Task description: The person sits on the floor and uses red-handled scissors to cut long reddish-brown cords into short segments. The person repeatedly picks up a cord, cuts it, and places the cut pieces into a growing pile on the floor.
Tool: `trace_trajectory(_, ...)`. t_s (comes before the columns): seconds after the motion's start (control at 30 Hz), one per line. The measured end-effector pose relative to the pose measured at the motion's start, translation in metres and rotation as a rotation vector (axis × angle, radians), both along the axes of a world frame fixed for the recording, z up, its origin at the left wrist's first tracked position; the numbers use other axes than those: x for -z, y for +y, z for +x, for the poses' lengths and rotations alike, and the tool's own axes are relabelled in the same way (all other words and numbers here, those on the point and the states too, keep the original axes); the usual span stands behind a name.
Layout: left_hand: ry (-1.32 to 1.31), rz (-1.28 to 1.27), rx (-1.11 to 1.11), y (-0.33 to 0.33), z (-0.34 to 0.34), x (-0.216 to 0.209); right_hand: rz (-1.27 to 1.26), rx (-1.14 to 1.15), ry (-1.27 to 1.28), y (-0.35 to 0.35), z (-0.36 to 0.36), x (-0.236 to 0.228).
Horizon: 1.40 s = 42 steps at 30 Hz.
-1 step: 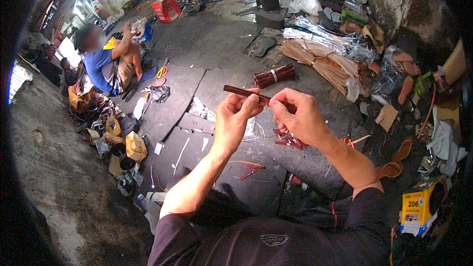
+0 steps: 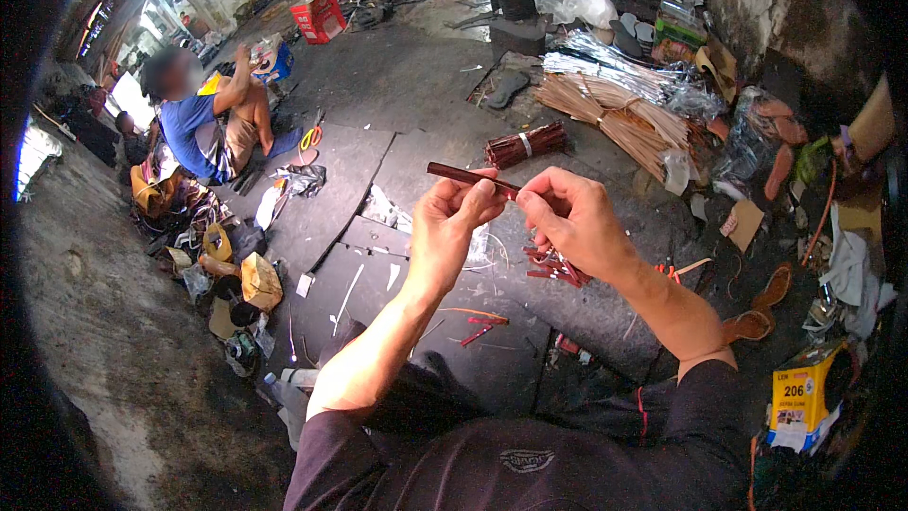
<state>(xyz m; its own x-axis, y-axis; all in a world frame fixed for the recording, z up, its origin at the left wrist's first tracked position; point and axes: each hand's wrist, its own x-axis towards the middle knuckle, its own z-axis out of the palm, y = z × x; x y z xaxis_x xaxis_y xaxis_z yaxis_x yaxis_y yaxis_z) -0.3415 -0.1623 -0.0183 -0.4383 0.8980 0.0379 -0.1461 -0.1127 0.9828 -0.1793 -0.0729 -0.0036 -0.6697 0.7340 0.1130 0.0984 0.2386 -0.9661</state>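
Observation:
My left hand [image 2: 452, 225] pinches a narrow dark red strip [image 2: 454, 173] between thumb and fingers, its free end pointing up and to the left. The strip's other end is gripped by the fingertips of my right hand [image 2: 566, 218]. Both hands are raised above the floor, close together. Under my right hand lies a loose pile of short dark red strips [image 2: 558, 271], partly hidden by it. Beyond the hands rests a bundle of dark red strips [image 2: 511, 149] with a white band around it. Two small red pieces [image 2: 478, 334] lie nearer to me.
A tan bundle of long strips [image 2: 605, 114] and silvery strips [image 2: 605, 66] lie at the far right. A yellow can [image 2: 799, 402] stands at the near right. A person in blue [image 2: 194, 123] sits at the left, near yellow-handled scissors [image 2: 310, 139]. Scraps litter the dark floor.

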Motion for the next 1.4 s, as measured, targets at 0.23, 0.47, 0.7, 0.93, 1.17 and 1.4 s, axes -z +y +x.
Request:
trace_trajectory(0.23, -0.184, -0.051, 0.043, 0.010, -0.005, 0.002, 0.127, 0.005, -0.058, 0.021, 0.000, 0.005)
trace_trajectory(0.47, -0.310, -0.086, 0.082, 0.013, -0.009, 0.008, 0.035, -0.035, -0.065, 0.024, -0.003, 0.011)
trace_trajectory(0.7, -0.304, -0.086, 0.090, 0.016, -0.009, 0.011, 0.021, -0.067, -0.108, 0.027, -0.002, 0.013)
trace_trajectory(0.93, -0.201, -0.056, 0.049, 0.018, -0.006, 0.013, 0.092, -0.046, -0.058, 0.026, -0.002, 0.017)
trace_trajectory(1.17, 0.008, 0.034, 0.078, 0.012, 0.004, 0.005, 0.166, 0.009, 0.002, 0.017, 0.000, 0.011)
trace_trajectory(1.4, -0.205, 0.029, 0.087, 0.012, 0.004, 0.005, 0.004, -0.081, 0.040, 0.026, 0.005, 0.008)
